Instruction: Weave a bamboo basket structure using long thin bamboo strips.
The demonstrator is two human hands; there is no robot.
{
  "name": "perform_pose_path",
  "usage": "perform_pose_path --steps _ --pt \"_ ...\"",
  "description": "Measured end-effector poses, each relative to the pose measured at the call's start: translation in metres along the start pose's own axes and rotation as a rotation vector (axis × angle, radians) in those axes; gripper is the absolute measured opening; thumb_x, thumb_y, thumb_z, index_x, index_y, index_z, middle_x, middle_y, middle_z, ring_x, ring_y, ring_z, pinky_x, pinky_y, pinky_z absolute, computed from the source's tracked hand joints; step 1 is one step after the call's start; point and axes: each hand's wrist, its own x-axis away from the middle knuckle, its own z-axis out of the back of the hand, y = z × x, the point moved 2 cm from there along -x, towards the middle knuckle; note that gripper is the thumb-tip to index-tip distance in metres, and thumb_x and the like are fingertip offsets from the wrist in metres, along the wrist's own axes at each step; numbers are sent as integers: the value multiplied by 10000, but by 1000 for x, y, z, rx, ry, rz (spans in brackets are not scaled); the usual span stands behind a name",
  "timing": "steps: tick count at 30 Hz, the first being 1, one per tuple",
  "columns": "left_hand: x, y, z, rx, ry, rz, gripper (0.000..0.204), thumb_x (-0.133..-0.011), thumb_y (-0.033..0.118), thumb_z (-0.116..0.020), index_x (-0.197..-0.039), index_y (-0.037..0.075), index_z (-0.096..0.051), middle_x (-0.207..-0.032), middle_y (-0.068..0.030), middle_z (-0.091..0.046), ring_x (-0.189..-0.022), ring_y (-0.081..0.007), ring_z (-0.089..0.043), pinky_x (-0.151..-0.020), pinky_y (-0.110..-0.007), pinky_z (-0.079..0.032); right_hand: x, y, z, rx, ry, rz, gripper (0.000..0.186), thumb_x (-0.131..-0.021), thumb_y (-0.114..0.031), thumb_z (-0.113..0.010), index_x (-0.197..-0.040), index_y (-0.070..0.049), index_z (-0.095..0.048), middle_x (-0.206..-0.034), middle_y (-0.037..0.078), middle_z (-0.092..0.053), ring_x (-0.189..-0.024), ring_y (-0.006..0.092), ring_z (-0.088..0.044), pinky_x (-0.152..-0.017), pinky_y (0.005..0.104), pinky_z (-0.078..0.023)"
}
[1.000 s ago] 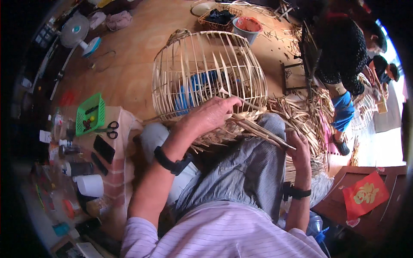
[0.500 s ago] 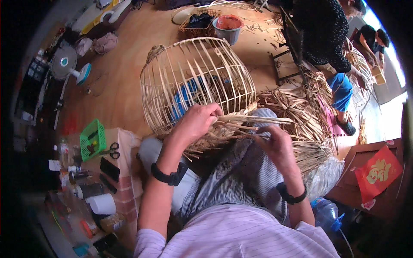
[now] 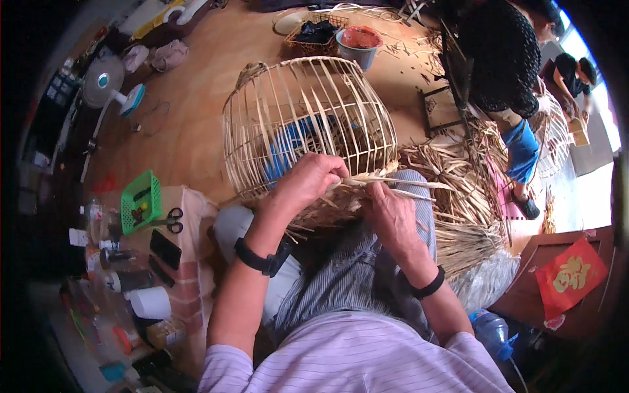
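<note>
A large open-ribbed basket frame (image 3: 244, 139) of pale cane lies before my knees, with something blue (image 3: 282, 149) showing through its ribs. At its near rim my left hand (image 3: 308, 182) pinches dried straw strips (image 3: 419, 184) that run off to the right. Close beside it, my right hand (image 3: 393, 219) has its thumb and fingers closed on the same bundle, over my right knee. Loose ends of straw hang below both hands. The exact place where the strips meet the rim is hidden by my fingers.
Piled straw (image 3: 452, 190) lies right of my knee. On the left, a cloth-covered table (image 3: 190, 262) bears a green basket (image 3: 141, 203), scissors (image 3: 171, 221) and a phone (image 3: 166, 249). A fan (image 3: 103, 81) stands beyond. Two people (image 3: 498, 59) work at the far right. A bucket (image 3: 359, 47) stands ahead.
My right hand has moved left and slightly up, from the loose strip ends to close beside my left hand. The left hand keeps its pinch at the rim. The whole view has shifted slightly.
</note>
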Motion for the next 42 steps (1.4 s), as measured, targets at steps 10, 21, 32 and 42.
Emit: perform_pose_path --steps 10,21,32,42 --pt "1 -4 -1 35 -5 -25 189 -882 -1 -714 -1066 23 -750 -963 -200 -753 -936 -318 -763 -825 -403 -572 -4 -5 44 11 -71 213 71 -943 -128 -630 -949 -62 -607 -797 160 -681 -707 396 -684 -595 491 -508" --pt "22 28 -5 -104 104 -14 269 -891 160 -751 -1143 65 -742 -1027 -182 -744 -972 -377 -728 -857 -446 -571 -51 30 42 -230 -34 -61 259 -987 -245 -697 -906 0 -690 -659 180 -612 -572 314 -619 -581 444 -471" --pt "24 17 -45 -145 453 79 204 -892 153 -780 -1008 16 -682 -987 -168 -729 -909 -403 -720 -754 -463 -563 -40 57 26 -1509 -261 -372 296 -1067 -280 -636 -1189 -11 -626 -860 57 -680 -709 149 -647 -631 257 -499" --pt "33 11 -73 -101 570 128 308 -935 58 -652 -1229 4 -578 -1047 -246 -672 -1005 -453 -680 -862 -494 -556 -86 34 -5 -1431 -135 -418 286 -1054 -272 -677 -1121 4 -647 -997 74 -711 -844 163 -712 -752 317 -598"
